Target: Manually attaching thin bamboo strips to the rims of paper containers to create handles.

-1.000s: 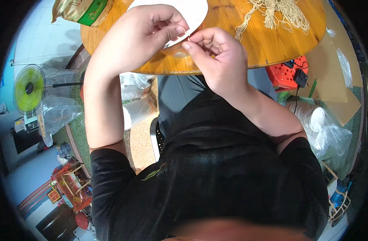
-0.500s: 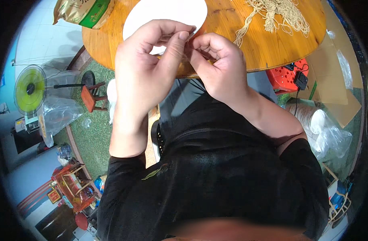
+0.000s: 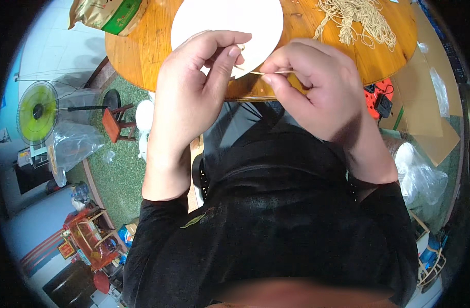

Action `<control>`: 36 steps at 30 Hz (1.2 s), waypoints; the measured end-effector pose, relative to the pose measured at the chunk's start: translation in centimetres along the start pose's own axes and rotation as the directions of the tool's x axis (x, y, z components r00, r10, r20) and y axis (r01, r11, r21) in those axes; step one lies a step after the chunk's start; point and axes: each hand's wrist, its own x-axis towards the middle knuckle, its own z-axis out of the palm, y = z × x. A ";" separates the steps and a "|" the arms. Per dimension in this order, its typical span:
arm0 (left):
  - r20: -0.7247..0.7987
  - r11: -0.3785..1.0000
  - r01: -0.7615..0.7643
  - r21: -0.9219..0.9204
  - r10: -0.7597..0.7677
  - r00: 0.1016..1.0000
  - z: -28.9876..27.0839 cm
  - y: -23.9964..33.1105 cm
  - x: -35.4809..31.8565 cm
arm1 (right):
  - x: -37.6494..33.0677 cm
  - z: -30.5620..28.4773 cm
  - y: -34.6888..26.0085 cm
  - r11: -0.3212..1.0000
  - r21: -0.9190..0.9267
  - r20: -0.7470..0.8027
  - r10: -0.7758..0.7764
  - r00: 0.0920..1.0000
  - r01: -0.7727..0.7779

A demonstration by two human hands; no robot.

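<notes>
A thin white round disc (image 3: 229, 20) reaches over the near edge of the wooden table. My left hand (image 3: 204, 72) is closed at the disc's lower part, thumb and index finger pinching; its other fingers are partly hidden. Beside that thumb tip shows a small loop of tan cord (image 3: 241, 47). To the right, my right hand (image 3: 317, 82) pinches a short length of tan cord (image 3: 256, 73) between thumb and index finger, its end pointing left toward the disc. Whether the two bits of cord are one piece I cannot tell.
A tangled bundle of tan cord (image 3: 360, 23) lies at the table's far right. A gold and green bag (image 3: 109, 15) sits at the far left of the wooden table (image 3: 137, 56). Below right are a red plastic stool (image 3: 371, 105) and flattened cardboard (image 3: 417, 102).
My right hand has moved right, away from my left, with cord now showing in its pinch. My left hand and the white disc have shifted a little to the right.
</notes>
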 end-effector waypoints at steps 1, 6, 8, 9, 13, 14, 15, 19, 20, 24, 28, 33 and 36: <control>0.007 1.000 -0.008 -0.010 0.008 1.000 -0.1 0.3 -0.1 | 0.4 -0.2 0.2 0.977 -0.151 -0.006 -0.153 0.988 0.151; 0.057 0.982 -0.167 0.086 0.162 0.985 -0.8 0.8 0.4 | 0.5 1.7 1.4 0.978 -0.174 -0.075 -0.127 0.989 0.113; 0.043 0.984 -0.171 0.051 0.168 0.985 -0.8 0.7 0.2 | 0.3 2.1 1.6 0.974 -0.193 -0.102 -0.141 0.985 0.120; 0.042 0.984 -0.169 0.053 0.167 0.985 -0.7 0.6 0.0 | 0.3 2.3 1.6 0.946 -0.270 -0.150 -0.224 0.963 0.178; 0.026 0.998 -0.066 0.019 0.066 0.998 -0.6 0.7 -0.7 | 0.5 2.1 2.0 0.879 -0.362 -0.221 -0.405 0.887 0.311; 0.026 0.998 -0.059 0.030 0.058 0.998 -0.6 0.7 -0.7 | 0.6 1.9 2.2 0.878 -0.365 -0.221 -0.405 0.887 0.310; 0.027 0.998 -0.060 0.028 0.060 0.998 -0.5 0.6 -0.7 | 0.8 1.5 2.4 0.865 -0.387 -0.207 -0.418 0.884 0.318; -0.020 0.995 -0.098 -0.034 0.097 0.995 -0.2 0.4 -0.4 | 1.7 0.1 1.6 0.924 -0.339 -0.095 -0.222 0.970 0.178; -0.041 0.991 -0.115 -0.075 0.112 0.993 -0.1 0.5 -0.3 | 2.0 -0.2 1.3 0.923 -0.340 -0.096 -0.223 0.970 0.178; -0.025 0.986 -0.163 -0.037 0.162 0.986 -0.2 0.3 -0.1 | 2.9 -1.2 0.9 0.917 -0.356 0.063 -0.167 0.984 0.178; 0.016 0.998 -0.063 0.001 0.063 0.998 -0.5 0.4 -0.1 | 3.7 -2.4 0.6 0.876 -0.387 0.181 -0.235 0.955 0.289; 0.084 0.995 -0.077 0.069 0.071 0.994 -0.8 0.6 0.8 | 5.7 -1.8 2.8 0.808 -0.277 -0.001 -0.541 0.841 0.520; 0.067 0.998 -0.051 0.039 0.048 0.997 -1.0 0.3 0.9 | 6.5 -0.7 5.1 0.626 -0.245 -0.177 -0.780 0.601 0.740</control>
